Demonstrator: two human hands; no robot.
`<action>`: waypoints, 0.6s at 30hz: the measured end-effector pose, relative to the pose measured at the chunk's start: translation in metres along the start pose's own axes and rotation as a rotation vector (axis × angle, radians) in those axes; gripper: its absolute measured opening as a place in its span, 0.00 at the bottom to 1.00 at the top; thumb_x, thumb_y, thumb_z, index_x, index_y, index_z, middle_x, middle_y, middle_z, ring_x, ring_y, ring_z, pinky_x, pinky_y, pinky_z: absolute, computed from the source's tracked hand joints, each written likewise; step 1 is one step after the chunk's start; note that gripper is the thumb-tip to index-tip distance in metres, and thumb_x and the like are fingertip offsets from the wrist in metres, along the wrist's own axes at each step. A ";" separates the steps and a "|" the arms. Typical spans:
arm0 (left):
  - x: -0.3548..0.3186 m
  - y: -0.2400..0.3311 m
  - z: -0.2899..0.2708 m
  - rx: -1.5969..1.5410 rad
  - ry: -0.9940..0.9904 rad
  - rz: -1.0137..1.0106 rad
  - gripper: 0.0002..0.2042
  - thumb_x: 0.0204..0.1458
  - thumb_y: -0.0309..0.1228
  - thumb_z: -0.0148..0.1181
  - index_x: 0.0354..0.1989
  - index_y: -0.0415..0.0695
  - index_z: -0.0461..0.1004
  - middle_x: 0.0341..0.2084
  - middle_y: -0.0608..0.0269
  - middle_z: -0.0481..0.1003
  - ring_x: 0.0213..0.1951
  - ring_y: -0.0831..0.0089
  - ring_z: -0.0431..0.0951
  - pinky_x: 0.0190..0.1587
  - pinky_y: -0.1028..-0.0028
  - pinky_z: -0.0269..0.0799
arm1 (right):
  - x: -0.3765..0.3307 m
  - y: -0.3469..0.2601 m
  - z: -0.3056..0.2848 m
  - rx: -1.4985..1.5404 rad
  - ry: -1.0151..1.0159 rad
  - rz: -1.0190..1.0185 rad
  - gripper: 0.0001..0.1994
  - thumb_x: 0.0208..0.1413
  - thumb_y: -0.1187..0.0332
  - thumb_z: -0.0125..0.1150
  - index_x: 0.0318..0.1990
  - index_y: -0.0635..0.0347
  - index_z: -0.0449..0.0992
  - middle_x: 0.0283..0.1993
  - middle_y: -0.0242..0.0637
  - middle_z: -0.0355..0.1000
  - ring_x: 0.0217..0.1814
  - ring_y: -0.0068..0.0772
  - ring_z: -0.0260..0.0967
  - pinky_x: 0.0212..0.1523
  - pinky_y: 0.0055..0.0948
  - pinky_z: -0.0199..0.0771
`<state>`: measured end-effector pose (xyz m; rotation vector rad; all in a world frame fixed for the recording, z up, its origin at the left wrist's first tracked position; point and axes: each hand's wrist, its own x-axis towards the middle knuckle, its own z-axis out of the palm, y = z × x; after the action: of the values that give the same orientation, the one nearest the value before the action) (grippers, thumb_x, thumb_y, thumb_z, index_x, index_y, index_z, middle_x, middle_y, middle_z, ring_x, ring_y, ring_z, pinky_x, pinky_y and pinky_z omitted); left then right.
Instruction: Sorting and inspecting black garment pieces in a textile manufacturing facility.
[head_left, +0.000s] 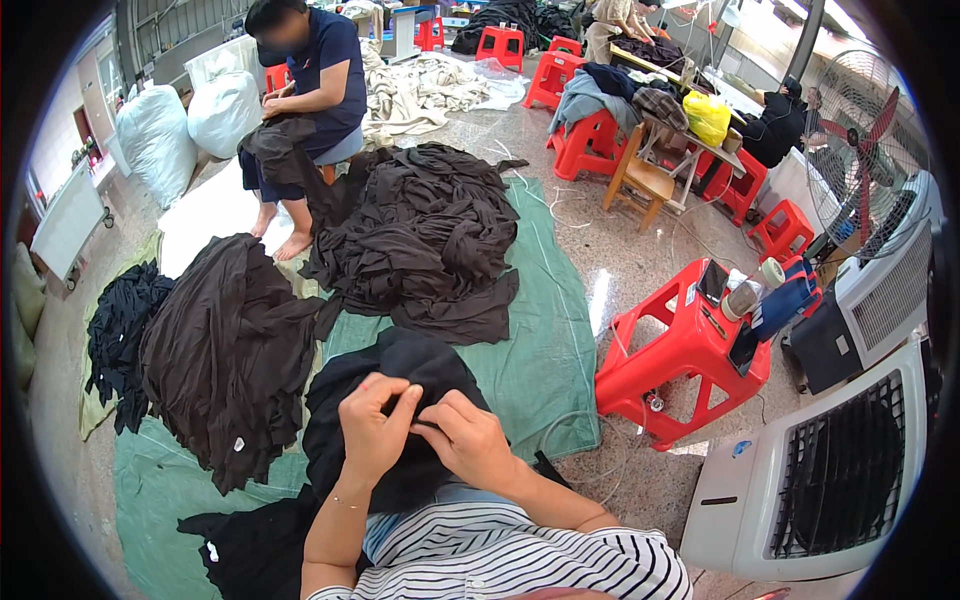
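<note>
A black garment (345, 440) lies bunched across my lap, with both of my hands above it. My left hand (375, 425) pinches thumb and fingertips together near the middle of the cloth. Close to its right, my right hand (468, 435) is closed in a similar pinch, its fingertips nearly meeting the left ones. What lies between the fingertips is too small to make out. More black cloth (250, 545) with a white tag rests on the sheet at my left.
A large dark brown garment pile (420, 230) and another heap (225, 350) lie on a green sheet (555, 300). Ahead, a seated person (325, 90) handles dark cloth. To the right stand a red stool (650, 350) holding small items, an air cooler (740, 500) and a fan (860, 130).
</note>
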<state>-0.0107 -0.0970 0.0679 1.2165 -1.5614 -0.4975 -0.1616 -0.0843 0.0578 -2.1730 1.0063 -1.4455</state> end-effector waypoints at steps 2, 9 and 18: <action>-0.020 -0.021 0.000 -0.146 -0.116 -0.214 0.04 0.51 0.22 0.64 0.27 0.36 0.77 0.19 0.67 0.74 0.20 0.83 0.68 0.24 0.79 0.61 | -0.010 0.004 0.003 0.031 -0.075 0.021 0.09 0.45 0.81 0.66 0.35 0.64 0.75 0.29 0.38 0.66 0.28 0.40 0.69 0.28 0.32 0.70; -0.044 -0.034 -0.016 -0.584 -0.270 -0.577 0.04 0.54 0.22 0.62 0.28 0.35 0.78 0.21 0.76 0.72 0.24 0.90 0.64 0.25 0.86 0.56 | -0.029 0.007 0.004 0.124 -0.100 0.113 0.10 0.46 0.80 0.66 0.36 0.64 0.74 0.32 0.39 0.65 0.29 0.42 0.70 0.28 0.35 0.71; -0.059 -0.047 -0.009 -0.336 -0.335 -0.474 0.05 0.55 0.22 0.61 0.29 0.35 0.78 0.20 0.75 0.71 0.23 0.90 0.63 0.24 0.83 0.56 | -0.042 0.020 0.015 0.096 -0.065 0.081 0.09 0.46 0.80 0.66 0.36 0.65 0.75 0.30 0.39 0.66 0.28 0.41 0.70 0.28 0.34 0.71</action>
<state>0.0139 -0.0611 0.0058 1.2791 -1.3759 -1.2744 -0.1650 -0.0690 0.0111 -2.0727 0.9706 -1.3497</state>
